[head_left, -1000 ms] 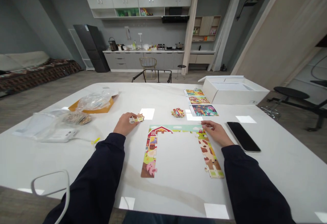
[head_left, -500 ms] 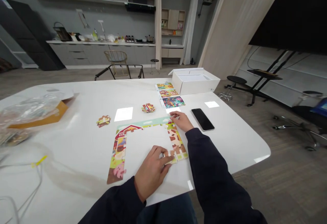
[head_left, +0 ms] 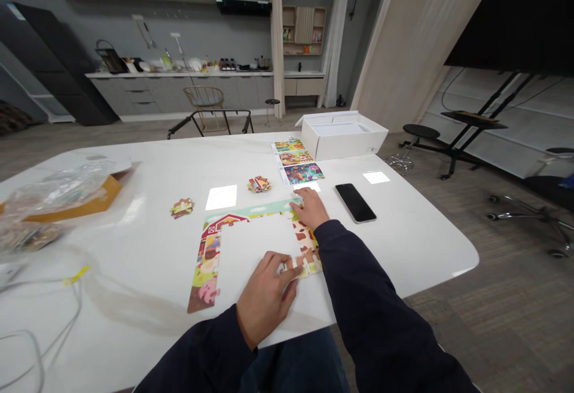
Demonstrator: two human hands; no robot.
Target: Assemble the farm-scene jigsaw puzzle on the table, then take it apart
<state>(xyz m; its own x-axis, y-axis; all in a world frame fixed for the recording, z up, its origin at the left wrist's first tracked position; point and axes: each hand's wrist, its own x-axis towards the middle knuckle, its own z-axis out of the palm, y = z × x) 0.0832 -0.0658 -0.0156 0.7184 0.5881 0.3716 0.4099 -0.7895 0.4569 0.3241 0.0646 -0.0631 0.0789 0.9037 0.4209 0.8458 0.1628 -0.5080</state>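
The puzzle border (head_left: 251, 211) lay flat on the table (head_left: 147, 171), our right hand (head_left: 311, 209), fingers parted, at its one o'clock corner; our left hand (head_left: 268, 298), grip indeterminable, touched its four o'clock end. We judged level pressing best.

Jigsaw puzzle (head_left: 255, 209), printed farm scene, partly assembled: top edge and both sides joined, bottom side open and middle unfilled. Red barn at upper left, pink pig at lower left, brown-patched cow along the right, pale fence at lower right, there partly covered. Lies flat on white tabletop (head_left: 417, 225), slightly askew.
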